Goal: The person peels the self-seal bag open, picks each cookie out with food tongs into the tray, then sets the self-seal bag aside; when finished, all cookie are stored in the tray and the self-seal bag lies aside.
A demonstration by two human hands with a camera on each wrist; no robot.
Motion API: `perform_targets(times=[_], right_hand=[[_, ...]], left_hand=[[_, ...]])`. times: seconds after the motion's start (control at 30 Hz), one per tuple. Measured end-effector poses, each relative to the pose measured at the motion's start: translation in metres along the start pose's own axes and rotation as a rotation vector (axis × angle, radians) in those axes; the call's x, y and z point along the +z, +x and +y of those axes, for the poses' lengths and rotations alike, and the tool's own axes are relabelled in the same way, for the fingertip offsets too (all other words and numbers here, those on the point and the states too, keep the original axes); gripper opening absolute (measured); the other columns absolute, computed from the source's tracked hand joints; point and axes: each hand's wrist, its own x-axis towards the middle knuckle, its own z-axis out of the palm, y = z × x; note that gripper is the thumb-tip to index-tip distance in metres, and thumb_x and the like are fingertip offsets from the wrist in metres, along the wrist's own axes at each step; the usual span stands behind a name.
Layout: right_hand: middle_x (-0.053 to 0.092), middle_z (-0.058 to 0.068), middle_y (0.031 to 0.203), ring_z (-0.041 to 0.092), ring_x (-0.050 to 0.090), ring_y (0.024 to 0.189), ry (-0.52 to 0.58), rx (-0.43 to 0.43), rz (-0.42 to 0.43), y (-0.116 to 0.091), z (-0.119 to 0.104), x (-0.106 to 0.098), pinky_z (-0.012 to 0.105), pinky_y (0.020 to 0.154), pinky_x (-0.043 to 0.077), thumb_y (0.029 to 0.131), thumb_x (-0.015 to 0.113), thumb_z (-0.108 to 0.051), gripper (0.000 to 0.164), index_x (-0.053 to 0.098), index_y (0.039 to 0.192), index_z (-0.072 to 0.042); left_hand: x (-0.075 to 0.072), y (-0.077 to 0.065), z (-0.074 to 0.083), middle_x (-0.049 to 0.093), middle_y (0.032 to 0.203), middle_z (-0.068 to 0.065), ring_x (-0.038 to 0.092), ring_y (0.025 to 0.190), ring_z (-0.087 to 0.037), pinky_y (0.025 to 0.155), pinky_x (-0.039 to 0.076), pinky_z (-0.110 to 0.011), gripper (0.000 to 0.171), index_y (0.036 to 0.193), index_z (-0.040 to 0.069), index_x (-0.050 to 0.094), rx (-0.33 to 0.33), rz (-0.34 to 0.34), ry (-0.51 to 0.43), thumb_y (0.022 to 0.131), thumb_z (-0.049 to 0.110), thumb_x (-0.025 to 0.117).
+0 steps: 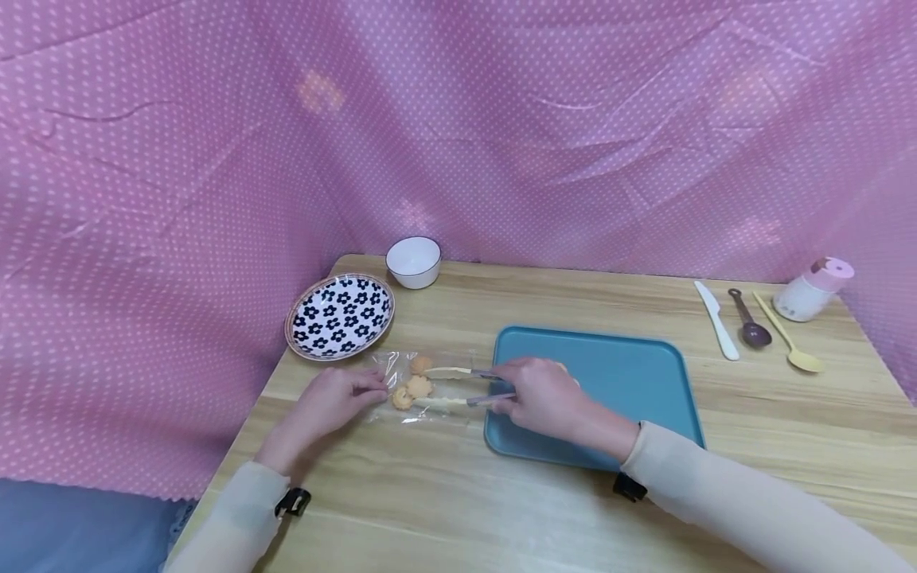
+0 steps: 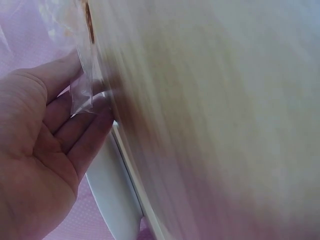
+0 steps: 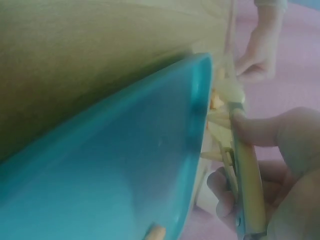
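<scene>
A clear plastic bag [image 1: 392, 364] lies on the table with three cookies [image 1: 419, 387] showing in it. My left hand [image 1: 342, 400] pinches the bag's left edge; in the left wrist view its clear corner [image 2: 82, 97] sits between thumb and fingers. My right hand [image 1: 540, 398] grips tongs [image 1: 447, 402] with pale arms and grey handles. The tongs' arms are spread and reach to the cookies, at the bag's right part. Beneath the right hand is a blue tray [image 1: 623, 366]. Another cookie [image 3: 156, 232] on the tray is mostly hidden by that hand.
A flower-patterned plate [image 1: 340, 317] and a white bowl [image 1: 414, 263] stand at the back left. On the right lie a white knife [image 1: 716, 320], a brown measuring spoon [image 1: 755, 333] and a yellow spoon [image 1: 804, 360], beside a pink-lidded bottle [image 1: 813, 290]. A pink dotted cloth [image 1: 501, 143] hangs behind.
</scene>
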Motion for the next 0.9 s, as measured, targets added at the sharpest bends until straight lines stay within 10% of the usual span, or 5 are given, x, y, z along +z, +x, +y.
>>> perform_targets(times=[0.5,0.9], right_hand=[[0.078,0.000,0.114,0.008,0.069,0.082,0.024,0.052,0.042,-0.021,0.020,-0.021,0.026,0.067,0.059,0.083,0.084,-0.029,0.041,0.074,0.121,-0.017],[0.077,0.004,0.086,0.002,0.043,0.053,-0.036,0.235,0.153,-0.097,0.093,-0.076,0.017,0.043,0.034,0.078,0.087,-0.026,0.049,0.073,0.122,-0.011]], left_hand=[[0.003,0.000,-0.002,0.069,0.134,0.001,0.065,0.130,-0.026,0.117,0.045,-0.055,0.026,0.108,0.031,0.078,-0.002,-0.003,0.023,0.088,0.046,0.075],[0.002,0.001,0.000,0.069,0.134,0.000,0.065,0.130,-0.027,0.117,0.045,-0.055,0.026,0.109,0.028,0.078,0.012,-0.002,0.036,0.089,0.044,0.075]])
